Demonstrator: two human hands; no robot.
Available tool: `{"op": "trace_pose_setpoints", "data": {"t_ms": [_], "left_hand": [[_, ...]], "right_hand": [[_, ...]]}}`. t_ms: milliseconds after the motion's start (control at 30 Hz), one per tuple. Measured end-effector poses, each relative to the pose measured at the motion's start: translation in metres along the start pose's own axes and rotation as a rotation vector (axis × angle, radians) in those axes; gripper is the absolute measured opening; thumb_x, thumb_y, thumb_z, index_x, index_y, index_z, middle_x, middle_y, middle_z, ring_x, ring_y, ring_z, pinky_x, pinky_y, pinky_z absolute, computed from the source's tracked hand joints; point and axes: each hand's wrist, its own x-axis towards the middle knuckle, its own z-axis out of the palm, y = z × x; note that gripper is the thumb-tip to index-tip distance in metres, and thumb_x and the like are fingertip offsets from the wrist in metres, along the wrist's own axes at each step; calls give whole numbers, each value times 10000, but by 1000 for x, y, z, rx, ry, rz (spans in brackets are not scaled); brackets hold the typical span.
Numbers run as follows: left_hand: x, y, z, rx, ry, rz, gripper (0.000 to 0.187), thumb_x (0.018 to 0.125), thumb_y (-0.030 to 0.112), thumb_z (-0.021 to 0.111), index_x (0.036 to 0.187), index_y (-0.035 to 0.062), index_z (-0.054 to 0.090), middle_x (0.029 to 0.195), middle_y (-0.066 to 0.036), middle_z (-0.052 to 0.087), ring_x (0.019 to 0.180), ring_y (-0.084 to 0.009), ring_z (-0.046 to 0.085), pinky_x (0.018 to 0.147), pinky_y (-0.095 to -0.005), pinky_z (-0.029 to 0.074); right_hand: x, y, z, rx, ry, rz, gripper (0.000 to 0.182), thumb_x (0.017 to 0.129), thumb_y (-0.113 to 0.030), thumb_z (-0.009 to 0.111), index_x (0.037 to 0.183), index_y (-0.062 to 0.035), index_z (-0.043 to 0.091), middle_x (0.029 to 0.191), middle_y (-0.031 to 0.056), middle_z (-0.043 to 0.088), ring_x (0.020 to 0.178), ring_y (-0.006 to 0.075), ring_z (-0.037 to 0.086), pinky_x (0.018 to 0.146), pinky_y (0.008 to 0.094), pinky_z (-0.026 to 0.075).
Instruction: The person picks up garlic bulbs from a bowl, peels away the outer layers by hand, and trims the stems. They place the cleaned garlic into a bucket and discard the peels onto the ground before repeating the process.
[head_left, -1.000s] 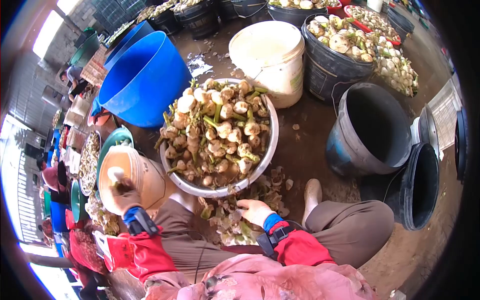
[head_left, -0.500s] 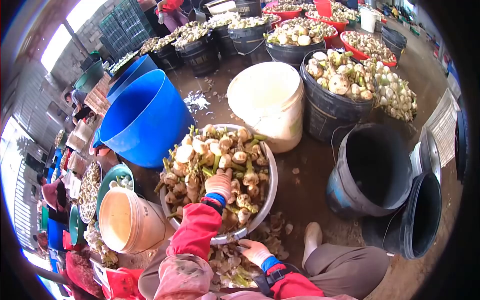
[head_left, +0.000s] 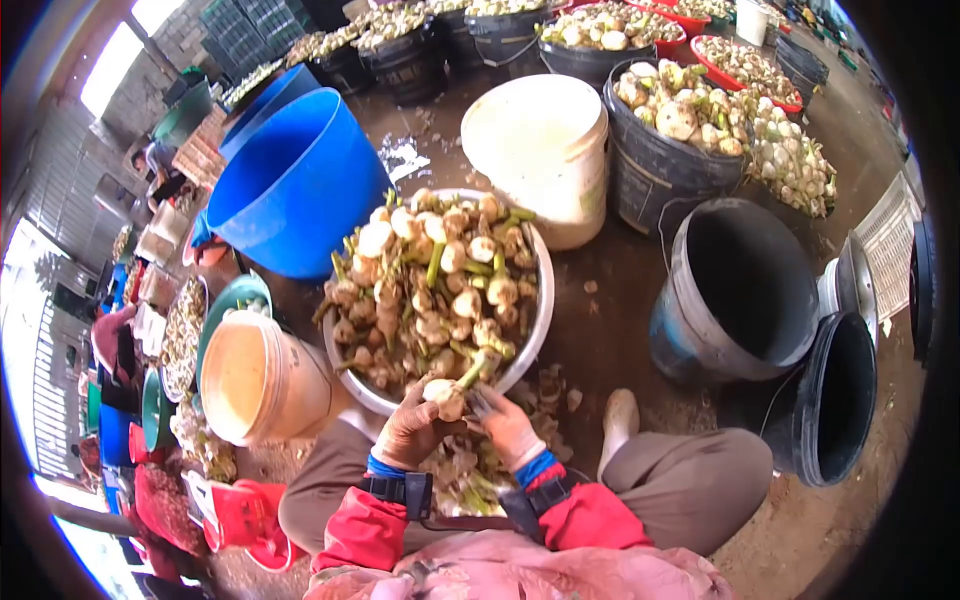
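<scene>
In front of my lap, my left hand [head_left: 408,430] is closed around a garlic bulb [head_left: 446,398] whose green stem points up and to the right. My right hand [head_left: 508,430] is closed against the right side of this bulb, near the stem's base. Something dark shows at its fingertips, too small to make out. Just beyond both hands stands a wide metal basin [head_left: 546,300] heaped with dirty garlic bulbs [head_left: 400,300] on short stems. Loose skins and trimmings [head_left: 465,470] lie on the ground below my hands.
Behind the basin stand a blue tub [head_left: 290,190] and a white bucket [head_left: 540,170]. A cream bucket [head_left: 265,380] is at left, an open black bucket [head_left: 740,290] at right. Farther back, black buckets [head_left: 680,150] and red basins [head_left: 740,70] hold more bulbs. Another person [head_left: 160,165] is at far left.
My left hand has come back from the basin's heap to my lap with a garlic bulb. My right hand has moved up to meet it. The view has tilted down somewhat.
</scene>
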Motion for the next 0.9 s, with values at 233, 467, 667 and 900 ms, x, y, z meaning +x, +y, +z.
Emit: {"op": "trace_pose_setpoints", "data": {"t_ms": [233, 467, 667, 900], "left_hand": [[-49, -20, 2, 329, 300, 58, 599, 716, 147, 754, 1220, 2, 464, 978, -68, 577, 865, -150, 577, 761, -291, 481], [-48, -48, 6, 1504, 432, 511, 532, 602, 175, 780, 1069, 17, 581, 1028, -162, 595, 975, -308, 572, 858, -383, 453], [-42, -60, -9, 1351, 394, 526, 560, 635, 179, 787, 1118, 29, 547, 1024, -132, 610, 936, -283, 592, 797, -390, 479], [-46, -50, -27, -367, 356, 73, 483, 846, 386, 569, 1245, 128, 482, 1092, -81, 608, 951, -264, 585, 710, -380, 492]], "right_hand": [[-11, -10, 18, -156, -45, 148, 402, 859, -68, 608, 1248, 8, 539, 1155, 54, 605, 1047, 126, 540, 907, 262, 421], [2, 24, 2, -563, -7, -4, 271, 841, -73, 599, 1103, -8, 626, 1026, 58, 653, 973, 138, 569, 886, 280, 440], [1, 24, 7, -408, 82, 11, 311, 848, -159, 578, 1144, -72, 614, 1031, 108, 668, 957, 214, 614, 845, 318, 458], [-13, -6, 24, -547, -5, -178, 422, 846, -6, 507, 1254, -104, 552, 1015, 54, 653, 825, 121, 586, 731, 249, 476]]}}
